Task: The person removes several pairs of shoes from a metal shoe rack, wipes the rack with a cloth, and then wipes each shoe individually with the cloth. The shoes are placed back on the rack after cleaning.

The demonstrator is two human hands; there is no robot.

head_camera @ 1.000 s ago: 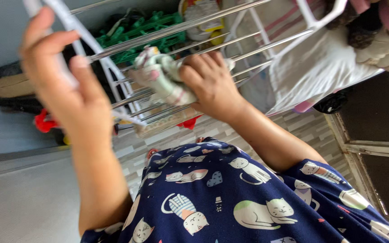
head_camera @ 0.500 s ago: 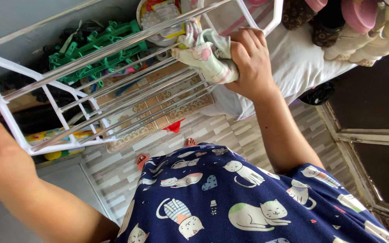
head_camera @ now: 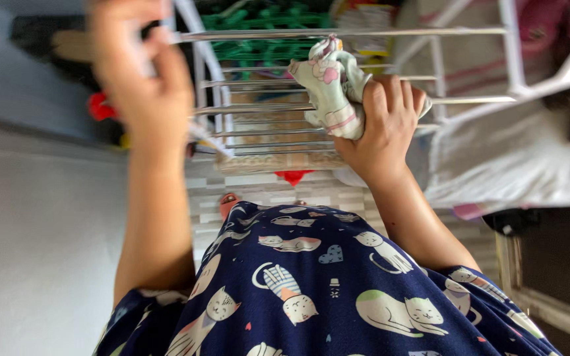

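A small bunched cloth of pale mint-white fabric with pink printed figures (head_camera: 330, 89) sits against the thin metal rods of a white wire drying rack (head_camera: 364, 31), pressed there by the right hand (head_camera: 380, 128). The right fingers (head_camera: 390, 99) are curled closed over the cloth's lower right part, so that most of the fabric bulges out beyond the fingertips, toward the upper rods. The left hand (head_camera: 141, 79) is raised at the rack's near white frame tube; it is blurred, its fingers bent around the tube, though whether they grip it cannot be told. Behind the rods, past both sets of fingers, lies a green plastic crate (head_camera: 265, 29). Below the wrists spreads a navy garment printed with cats (head_camera: 324, 283).
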